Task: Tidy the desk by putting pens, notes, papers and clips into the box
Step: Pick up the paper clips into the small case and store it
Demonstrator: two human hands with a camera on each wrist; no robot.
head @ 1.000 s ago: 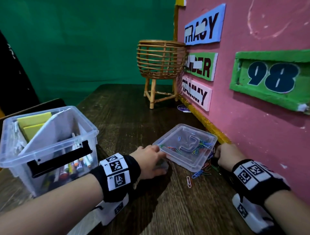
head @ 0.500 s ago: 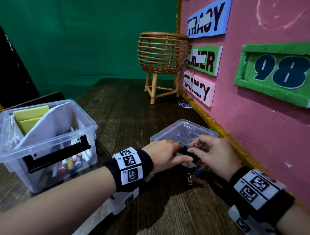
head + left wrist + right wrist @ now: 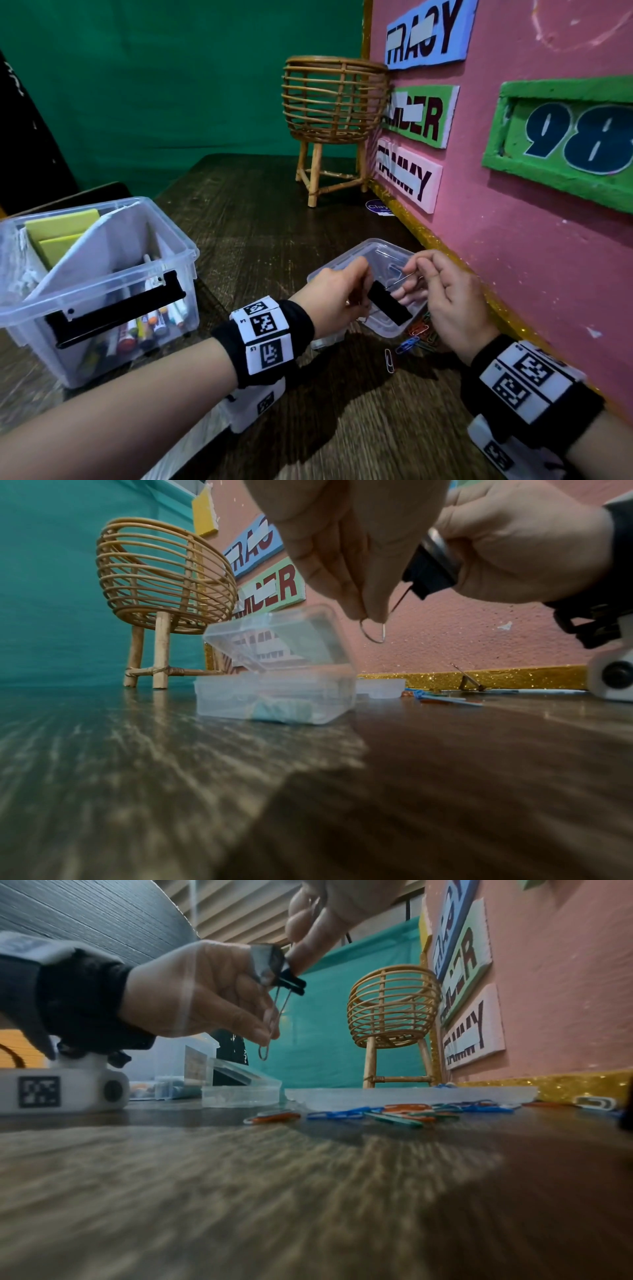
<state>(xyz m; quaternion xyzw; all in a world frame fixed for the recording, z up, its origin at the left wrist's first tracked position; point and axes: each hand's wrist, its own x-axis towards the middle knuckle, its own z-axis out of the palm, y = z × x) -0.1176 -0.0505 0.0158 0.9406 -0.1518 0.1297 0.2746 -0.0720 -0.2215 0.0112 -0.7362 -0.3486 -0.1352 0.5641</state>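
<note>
A black binder clip [image 3: 388,303] hangs just above the small clear case [image 3: 383,253] near the pink wall. My left hand [image 3: 363,291] pinches one of its wire handles [image 3: 371,631]. My right hand [image 3: 411,277] pinches the other wire handle from the wall side. Coloured paper clips [image 3: 421,334] lie loose on the desk under my right hand, and a white one [image 3: 388,361] lies nearer me. The big clear box [image 3: 171,246] stands at the left with markers, yellow notes [image 3: 61,222] and a white sheet inside.
A rattan basket on legs [image 3: 334,102] stands at the back by the wall. The pink board [image 3: 513,240] with name signs runs along the right. The small case's lid [image 3: 274,639] is tilted up. Dark wooden desk [image 3: 274,222] lies between box and case.
A second ago my hands rested on the desk either side of the small case. They have since met over it, taken the black binder clip and raised it slightly.
</note>
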